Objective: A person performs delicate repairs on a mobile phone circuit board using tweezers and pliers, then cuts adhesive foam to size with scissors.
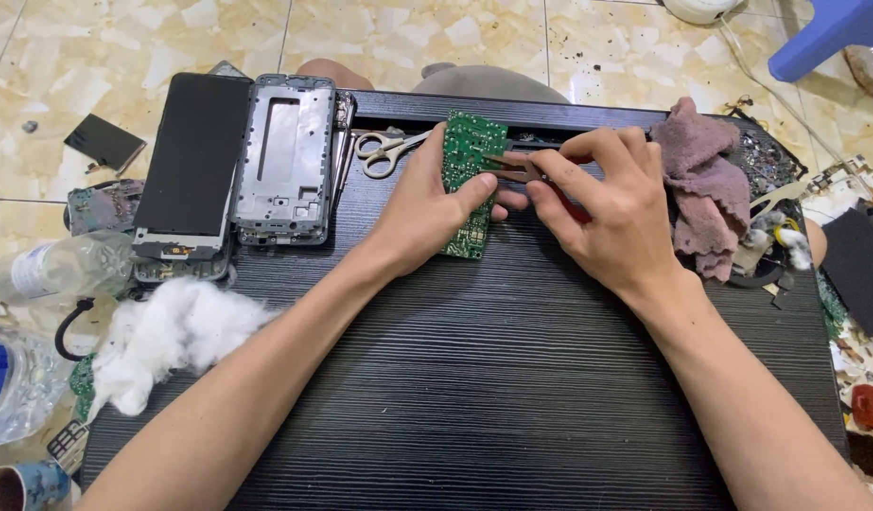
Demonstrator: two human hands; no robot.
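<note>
Here both hands (pixel 522 203) grip green circuit board (pixel 470 151)

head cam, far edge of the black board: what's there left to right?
Phone screen panel → phone frame → scissors → green circuit board in the left hand → tweezers in the right hand → crumpled cloth.

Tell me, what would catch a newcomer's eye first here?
Two bare hands meet over a green circuit board at the back of a black ribbed board: the left hand grips it, the right hand pinches tweezers against it. To the left lie a dismantled phone and white cotton wool.
</note>
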